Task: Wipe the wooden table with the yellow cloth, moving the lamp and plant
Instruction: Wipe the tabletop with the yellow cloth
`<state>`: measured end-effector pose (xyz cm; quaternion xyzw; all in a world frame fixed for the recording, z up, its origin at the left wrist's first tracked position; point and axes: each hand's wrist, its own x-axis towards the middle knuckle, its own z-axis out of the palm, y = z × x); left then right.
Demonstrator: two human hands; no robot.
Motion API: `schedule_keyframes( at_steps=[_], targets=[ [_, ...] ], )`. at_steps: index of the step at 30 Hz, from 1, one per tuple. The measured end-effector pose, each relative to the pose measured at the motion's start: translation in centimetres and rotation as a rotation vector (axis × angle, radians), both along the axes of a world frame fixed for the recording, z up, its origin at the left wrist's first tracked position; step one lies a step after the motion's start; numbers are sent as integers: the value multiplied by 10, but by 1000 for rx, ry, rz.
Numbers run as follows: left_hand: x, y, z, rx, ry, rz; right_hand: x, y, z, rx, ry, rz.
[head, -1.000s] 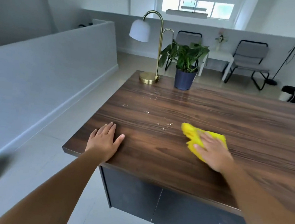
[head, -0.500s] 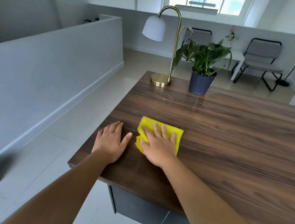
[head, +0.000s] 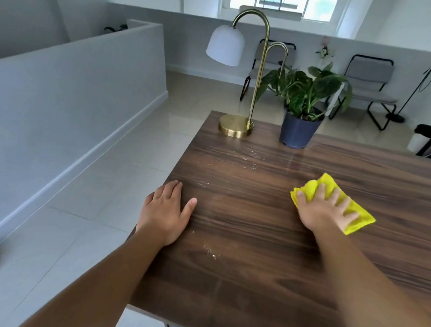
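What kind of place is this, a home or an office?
Probably a waiting or reception area rather than a home: two plain folding chairs stand against the far wall, a low grey partition divides the room, and the wooden table holds only a lamp and plant.

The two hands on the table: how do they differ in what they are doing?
The left hand lies flat and bare on the wooden table near its left edge, while the right hand presses down on the yellow cloth farther right. The left hand's fingers lie close together; the right hand's are spread over the cloth. Both are palm down, open, on the same tabletop.
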<state>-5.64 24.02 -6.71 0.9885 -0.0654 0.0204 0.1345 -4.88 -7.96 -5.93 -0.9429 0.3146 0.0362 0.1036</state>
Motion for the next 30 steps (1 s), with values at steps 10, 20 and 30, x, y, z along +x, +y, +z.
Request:
schedule_keyframes(
  at_steps=[10, 20, 30],
  targets=[
    [20, 6, 12, -11, -22, 28, -1, 151, 1, 104, -149, 823],
    [64, -19, 12, -68, 58, -5, -48, -26, -4, 4, -31, 491],
    [66, -21, 3, -55, 30, 19, 64, -47, -3, -3, 25, 87]
  ],
)
